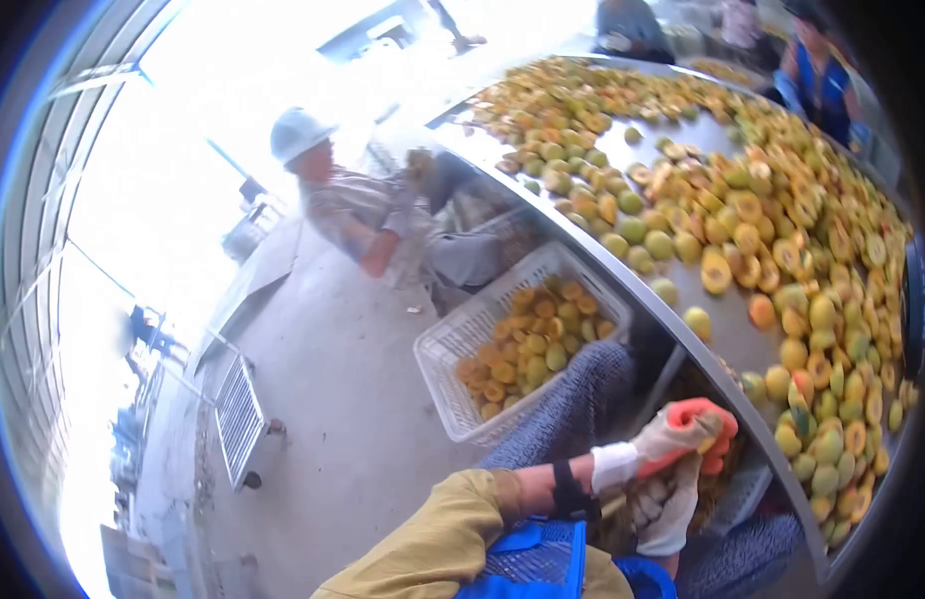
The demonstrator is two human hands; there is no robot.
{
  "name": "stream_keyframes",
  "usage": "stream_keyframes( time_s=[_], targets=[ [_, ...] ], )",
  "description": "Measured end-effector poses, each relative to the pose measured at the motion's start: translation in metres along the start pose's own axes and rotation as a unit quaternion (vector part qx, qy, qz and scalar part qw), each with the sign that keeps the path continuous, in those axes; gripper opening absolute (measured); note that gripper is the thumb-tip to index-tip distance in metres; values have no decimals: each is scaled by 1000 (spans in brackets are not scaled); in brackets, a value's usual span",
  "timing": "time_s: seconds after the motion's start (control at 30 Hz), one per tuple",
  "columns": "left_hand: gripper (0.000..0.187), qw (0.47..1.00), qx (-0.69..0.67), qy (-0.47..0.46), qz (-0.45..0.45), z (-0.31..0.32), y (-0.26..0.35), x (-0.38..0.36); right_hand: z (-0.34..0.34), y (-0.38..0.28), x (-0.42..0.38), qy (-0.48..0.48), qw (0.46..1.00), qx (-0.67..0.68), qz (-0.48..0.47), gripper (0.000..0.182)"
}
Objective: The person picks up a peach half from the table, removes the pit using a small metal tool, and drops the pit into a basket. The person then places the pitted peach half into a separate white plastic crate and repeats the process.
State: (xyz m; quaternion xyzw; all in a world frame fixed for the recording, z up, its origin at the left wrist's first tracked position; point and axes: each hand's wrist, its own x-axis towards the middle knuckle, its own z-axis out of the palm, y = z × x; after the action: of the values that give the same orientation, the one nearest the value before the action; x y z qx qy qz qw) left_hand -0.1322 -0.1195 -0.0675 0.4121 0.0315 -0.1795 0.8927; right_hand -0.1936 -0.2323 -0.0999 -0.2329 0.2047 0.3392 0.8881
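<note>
My left hand point(670, 439), in a white and orange work glove, reaches in from the lower left with its fingers curled. Close below it is my right hand point(682, 496), gloved too. Both come together beside the metal table's edge, closed around something small, mostly hidden by the gloves; a yellowish bit shows between the fingers. Under the hands is a container, partly covered, its contents hard to make out. On the metal table point(687, 130) lie many yellow-green fruits point(824, 314) that look like apricots, some whole and some halved with hollow centres.
A white plastic crate point(445, 384) of halved fruit point(532, 344) stands on the floor by my knee. A person in a white helmet point(301, 135) sits beyond it. Other people work across the table. A slatted rack point(239, 419) stands at left.
</note>
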Motion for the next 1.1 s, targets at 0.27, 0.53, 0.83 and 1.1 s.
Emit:
stream_keyframes(
  time_s=[0.27,0.53,0.83,1.1],
  targets=[
    [43,993,105,-9,50,18,22,-22,16,6,0,52,998,-35,-24,58],
    [24,964,184,12,192,15,21,-31,23,6,-1,36,996,-81,-14,54],
    [8,960,196,8,199,18,22,-28,27,1,-2,37,994,-105,-8,51],
    [5,978,173,70,90,38,45,-44,29,7,-2,39,992,-117,-13,48]
  ],
)
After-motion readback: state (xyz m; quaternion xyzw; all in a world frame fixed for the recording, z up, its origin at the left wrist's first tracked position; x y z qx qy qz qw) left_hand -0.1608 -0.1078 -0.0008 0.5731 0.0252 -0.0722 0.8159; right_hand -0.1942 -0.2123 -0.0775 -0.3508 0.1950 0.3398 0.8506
